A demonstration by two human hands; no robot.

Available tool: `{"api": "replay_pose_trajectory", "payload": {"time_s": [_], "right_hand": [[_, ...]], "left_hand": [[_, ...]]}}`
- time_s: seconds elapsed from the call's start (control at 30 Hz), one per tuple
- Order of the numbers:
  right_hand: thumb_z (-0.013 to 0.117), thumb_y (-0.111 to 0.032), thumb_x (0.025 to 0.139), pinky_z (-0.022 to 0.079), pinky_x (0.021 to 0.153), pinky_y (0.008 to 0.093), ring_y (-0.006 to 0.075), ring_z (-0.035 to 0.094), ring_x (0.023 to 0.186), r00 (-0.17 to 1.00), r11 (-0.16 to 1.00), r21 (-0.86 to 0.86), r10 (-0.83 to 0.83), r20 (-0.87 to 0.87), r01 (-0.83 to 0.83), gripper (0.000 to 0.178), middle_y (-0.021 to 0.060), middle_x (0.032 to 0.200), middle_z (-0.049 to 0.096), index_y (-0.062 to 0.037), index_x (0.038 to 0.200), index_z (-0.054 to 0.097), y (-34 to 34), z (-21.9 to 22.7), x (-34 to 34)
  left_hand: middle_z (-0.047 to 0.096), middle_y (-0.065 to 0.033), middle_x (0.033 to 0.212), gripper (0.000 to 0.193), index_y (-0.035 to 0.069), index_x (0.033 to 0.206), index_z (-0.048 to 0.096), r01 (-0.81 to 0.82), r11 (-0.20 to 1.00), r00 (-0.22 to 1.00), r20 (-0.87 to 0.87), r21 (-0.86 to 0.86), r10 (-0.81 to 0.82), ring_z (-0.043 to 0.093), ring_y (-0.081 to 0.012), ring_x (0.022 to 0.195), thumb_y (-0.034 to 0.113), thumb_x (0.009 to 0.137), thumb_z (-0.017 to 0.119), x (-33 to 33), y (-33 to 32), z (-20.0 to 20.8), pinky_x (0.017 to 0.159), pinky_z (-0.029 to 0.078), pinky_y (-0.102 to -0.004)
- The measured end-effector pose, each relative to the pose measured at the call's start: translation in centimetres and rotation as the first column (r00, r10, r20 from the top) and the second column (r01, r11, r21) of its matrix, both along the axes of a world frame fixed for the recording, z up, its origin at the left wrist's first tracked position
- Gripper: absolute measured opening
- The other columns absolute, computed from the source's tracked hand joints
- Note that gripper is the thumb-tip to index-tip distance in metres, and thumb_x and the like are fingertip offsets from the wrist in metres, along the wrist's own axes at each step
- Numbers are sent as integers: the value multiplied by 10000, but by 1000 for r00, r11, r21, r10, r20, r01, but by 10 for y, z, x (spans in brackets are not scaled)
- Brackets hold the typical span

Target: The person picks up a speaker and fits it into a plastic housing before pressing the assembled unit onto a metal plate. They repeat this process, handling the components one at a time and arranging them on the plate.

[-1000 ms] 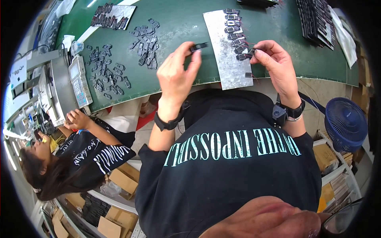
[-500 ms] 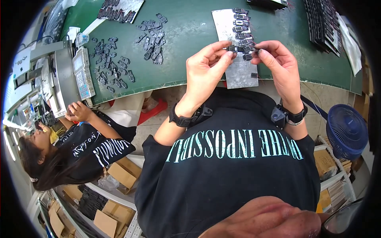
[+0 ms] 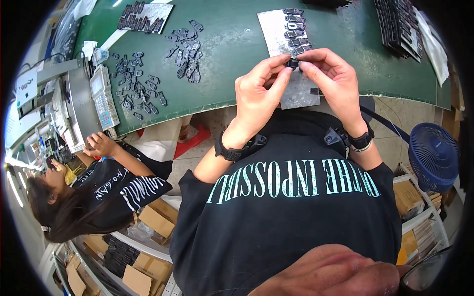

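Observation:
My left hand (image 3: 257,91) and my right hand (image 3: 335,84) meet over a metal plate (image 3: 298,98) at the table's near edge. Between the fingertips of both is a small black part (image 3: 293,63) with a rectangular face, pinched from either side. Just beyond my fingers, a column of similar black parts (image 3: 294,34) with pale rectangular windows and thin reddish wires runs up the plate. A small dark rectangular piece (image 3: 314,91) lies on the plate's near right, beside my right hand. My fingers hide the column's near end.
Loose black parts lie in two piles (image 3: 190,54) (image 3: 133,84) on the green table (image 3: 227,44). Beyond them is another loaded plate (image 3: 165,12). Stacked plates (image 3: 397,24) stand at far right. A blue fan (image 3: 433,155) is at right; a co-worker (image 3: 94,192) works at left beside a keypad device (image 3: 103,96).
My hands have come closer together, the right one moving left, and both now pinch the black part. The view has shifted slightly.

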State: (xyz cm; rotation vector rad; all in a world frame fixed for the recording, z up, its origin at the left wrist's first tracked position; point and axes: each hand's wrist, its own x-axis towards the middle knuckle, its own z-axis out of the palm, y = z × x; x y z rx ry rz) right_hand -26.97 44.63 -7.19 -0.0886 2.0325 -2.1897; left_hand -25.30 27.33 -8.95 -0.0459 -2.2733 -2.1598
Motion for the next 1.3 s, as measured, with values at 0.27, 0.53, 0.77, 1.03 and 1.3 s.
{"api": "replay_pose_trajectory", "payload": {"time_s": [0.27,0.53,0.77,1.03,1.3], "right_hand": [[663,-63,946,440,680,170,6,564,790,994,995,66,62,90,-69,165,-40,907,649,-2,1099,651,5,1,-2],[654,-83,956,426,675,165,-1,545,776,991,983,151,92,94,-106,159,-47,890,640,-3,1094,649,8,5,-2],[640,-75,961,466,749,191,30,561,858,989,929,361,123,-87,-83,146,-8,991,624,11,1080,637,12,1,-7],[629,-94,968,515,807,227,75,613,921,961,968,47,239,138,-247,275,19,1020,600,-9,1211,533,21,-1,-15],[624,-91,965,530,795,237,79,622,891,909,938,-122,344,236,-324,286,21,1016,585,-23,1220,513,24,3,-17]], "left_hand": [[754,-108,949,261,-23,1140,683,27,999,999,-28,-19,-27,722,-128,862,16,882,704,1,-2,-4,766,576,-257],[754,-120,972,247,-22,1123,690,39,998,999,-28,-42,-40,730,-147,881,12,878,703,0,0,-5,779,582,-267],[754,-121,987,241,-23,1118,692,49,998,999,-19,-32,-49,730,-149,891,11,879,703,0,-1,-3,782,582,-266],[756,-117,976,234,-27,1119,681,112,994,993,33,17,-112,728,-139,887,14,890,692,-1,-2,0,783,576,-259],[757,-109,965,236,-29,1123,676,116,993,993,35,28,-117,721,-122,885,16,892,694,3,0,2,780,568,-248]]}}
